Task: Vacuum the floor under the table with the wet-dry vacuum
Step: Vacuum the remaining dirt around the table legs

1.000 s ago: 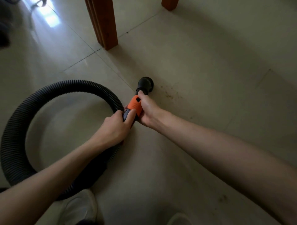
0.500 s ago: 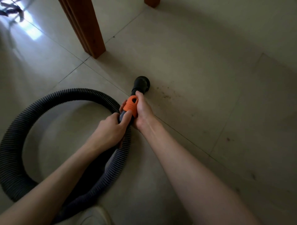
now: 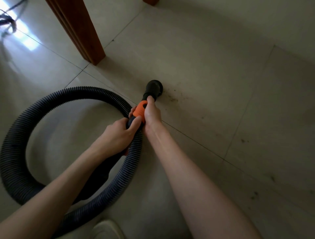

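Note:
A black ribbed vacuum hose (image 3: 22,119) loops across the pale tiled floor on my left and ends in an orange handle (image 3: 139,110) with a round black nozzle (image 3: 154,87). My right hand (image 3: 152,113) grips the orange handle just behind the nozzle. Behind it, my left hand (image 3: 117,134) grips the hose end where the ribbing begins. The nozzle mouth rests on the tile, beside a patch of brown dirt specks (image 3: 172,98) to its right.
A brown wooden table leg (image 3: 81,32) stands on the floor beyond the hose, and a second leg (image 3: 150,2) shows at the top edge. More dark specks (image 3: 244,140) dot the tiles to the right. A white shoe (image 3: 107,229) is at the bottom. Cords (image 3: 7,22) lie top left.
The view has shifted slightly between frames. The nozzle stays close to the dirt patch, with both hands holding the same grip; the hose loop has swung a little on the floor.

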